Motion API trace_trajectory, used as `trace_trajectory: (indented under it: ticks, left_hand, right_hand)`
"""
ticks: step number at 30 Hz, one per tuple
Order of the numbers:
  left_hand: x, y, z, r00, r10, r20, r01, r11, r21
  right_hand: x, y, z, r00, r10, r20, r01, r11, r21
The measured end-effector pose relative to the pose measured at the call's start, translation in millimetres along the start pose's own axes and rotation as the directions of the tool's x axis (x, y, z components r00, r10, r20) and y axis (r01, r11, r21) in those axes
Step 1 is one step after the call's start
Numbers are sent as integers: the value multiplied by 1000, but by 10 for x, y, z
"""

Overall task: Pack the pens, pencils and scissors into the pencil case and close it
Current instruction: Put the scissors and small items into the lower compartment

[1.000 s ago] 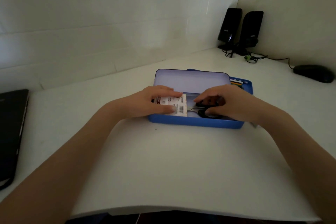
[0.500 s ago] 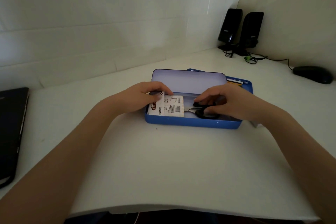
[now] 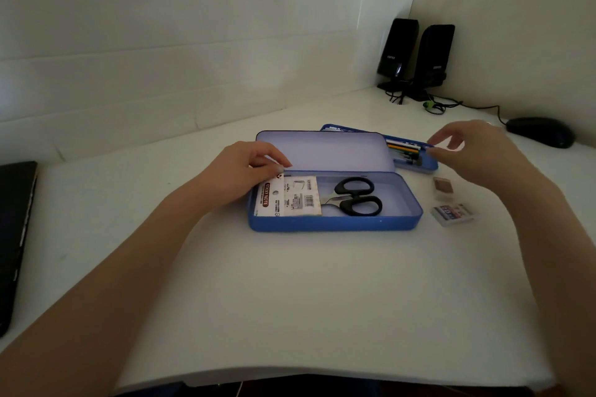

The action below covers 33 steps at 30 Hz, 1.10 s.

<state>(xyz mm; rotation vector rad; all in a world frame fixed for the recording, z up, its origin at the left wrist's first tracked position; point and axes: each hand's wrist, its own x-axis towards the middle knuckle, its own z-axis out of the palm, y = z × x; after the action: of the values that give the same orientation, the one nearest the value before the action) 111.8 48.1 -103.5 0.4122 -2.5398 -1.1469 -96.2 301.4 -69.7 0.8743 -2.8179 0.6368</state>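
Head view: scissors (image 3: 356,196) lie in pencil case (image 3: 335,224), between hands.
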Motion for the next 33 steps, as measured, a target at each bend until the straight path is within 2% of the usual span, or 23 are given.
trace_trajectory:
  ticks: [3, 5, 7, 13, 15, 18, 21, 23, 25, 27, 28, 30, 33]
  left_hand:
    - [1, -1, 12, 1000, 3, -20, -3, 1000, -5]
    - [-2, 1, 18, 1000, 7, -20, -7, 1000, -12]
    - [-3, -3, 20, 1000, 4, -22, -5, 1000, -10]
    - [1, 5, 32, 999, 0, -46, 0, 1000, 2]
    - [-1, 13, 61, 998, 7, -67, -6, 1000, 9]
    - [3, 29, 79, 997, 17, -78, -15, 999, 32]
    - [-3, 29, 72, 997, 24, -79, -20, 999, 44]
    - [-13, 32, 73, 997, 28, -78, -25, 999, 43]
    - [-16, 35, 75, 997, 28, -77, -25, 999, 45]
    - [-14, 32, 73, 997, 21, -74, -18, 999, 39]
    - [-13, 29, 71, 997, 17, -72, -15, 999, 34]
    - [-11, 22, 73, 997, 14, -70, -12, 999, 31]
    - [-10, 20, 76, 997, 10, -74, -8, 1000, 29]
  right_hand:
    - [-45, -20, -44, 993, 115, 25, -116, 992, 40]
    - [-85, -82, -64, 972, 196, 127, -204, 977, 55]
    - [-125, -154, -76, 930, 257, 262, -262, 965, -19]
    - [-310, -188, -219, 803, 380, 458, -245, 912, -328]
    - [-362, -218, -252, 770, 391, 504, -225, 906, -358]
    - [-378, -262, -238, 756, 370, 540, -206, 918, -340]
    - [-357, -265, -254, 783, 286, 552, -198, 956, -215]
    - [-341, -277, -278, 842, 147, 519, -155, 987, -29]
    - [-330, -319, -280, 918, -11, 396, -56, 986, 158]
    - [-345, -393, -266, 953, -151, 263, 80, 962, 263]
    - [-358, -433, -248, 940, -230, 251, 159, 948, 276]
    - [-380, -478, -171, 871, -352, 343, 283, 930, 234]
    - [-362, -468, -24, 791, -343, 507, 372, 927, 47]
